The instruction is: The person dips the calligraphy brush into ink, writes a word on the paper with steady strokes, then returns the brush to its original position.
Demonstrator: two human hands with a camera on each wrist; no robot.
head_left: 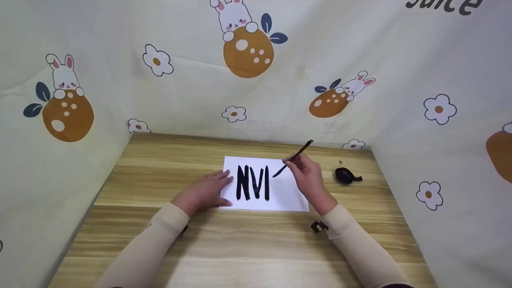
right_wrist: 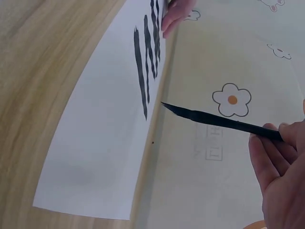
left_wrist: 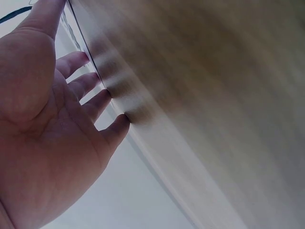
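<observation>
On a white sheet of paper stand thick black strokes that read like "NVI". My right hand pinches a dark, slender brush, its tip pointing down and left over the paper, just right of the last stroke. In the right wrist view the brush tapers to a black point, and the fingers grip its shaft. My left hand rests with spread fingers on the paper's left edge. The left wrist view shows that hand from the palm side, fingertips against the table.
A small black dish with a short handle stands right of the paper on the wooden table. A pale cloth printed with rabbits, oranges and flowers encloses the back and both sides.
</observation>
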